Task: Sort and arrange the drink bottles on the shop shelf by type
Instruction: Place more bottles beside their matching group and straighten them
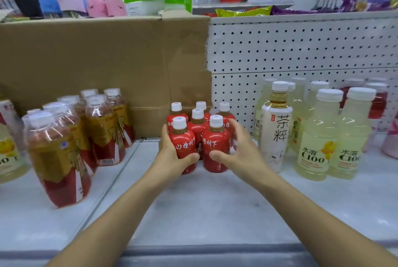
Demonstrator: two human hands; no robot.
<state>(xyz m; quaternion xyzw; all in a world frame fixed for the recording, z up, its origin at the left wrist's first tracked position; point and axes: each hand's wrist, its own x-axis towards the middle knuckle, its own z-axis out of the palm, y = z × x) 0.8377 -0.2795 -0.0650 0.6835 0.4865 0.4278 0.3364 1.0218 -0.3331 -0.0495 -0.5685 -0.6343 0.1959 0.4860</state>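
Several small red-labelled bottles with white caps stand clustered at the middle of the white shelf. My left hand grips the front left red bottle, thumb across its front. My right hand curls round the front right red bottle, fingers along its right side. To the right stand a white tea bottle and pale yellow C100 bottles. At the left stand larger tea bottles with red and gold labels.
A brown cardboard sheet leans behind the left and middle bottles; white pegboard backs the right side. Red-labelled bottles stand at the far right rear. Snack bags and slippers lie on the upper shelf. Bare shelf lies in front of the red cluster.
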